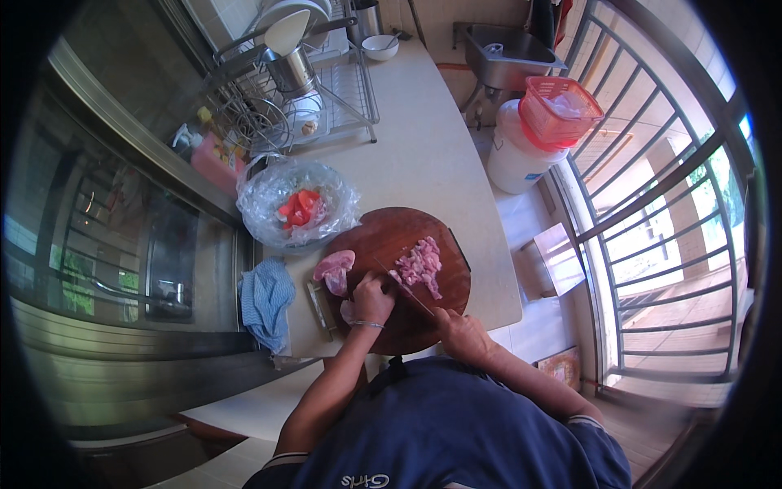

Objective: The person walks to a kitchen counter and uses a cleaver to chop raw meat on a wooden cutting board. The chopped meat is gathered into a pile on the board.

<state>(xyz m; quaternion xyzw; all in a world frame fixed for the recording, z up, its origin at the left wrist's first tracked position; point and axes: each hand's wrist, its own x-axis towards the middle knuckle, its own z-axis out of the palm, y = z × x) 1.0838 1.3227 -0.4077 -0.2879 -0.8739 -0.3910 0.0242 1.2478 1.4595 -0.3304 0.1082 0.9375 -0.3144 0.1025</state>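
Note:
A round wooden chopping board (397,229) lies on the counter before me. My right hand (461,335) is closed on the handle of a kitchen knife (410,293), whose blade slants up and left over the board. Beside the blade, my left hand (374,297) presses with bent fingers on raw meat, mostly hidden under it. A heap of chopped raw meat (420,263) lies to the right of the blade. Larger pieces of raw meat (335,269) rest at the board's left edge.
A bowl lined with a clear plastic bag (259,211) holds red scraps, up and left of the board. Left of the board lies a blue cloth (267,299). A wire dish rack (351,91) stands farther back, near a white bowl (380,49). The counter's right edge drops to the floor.

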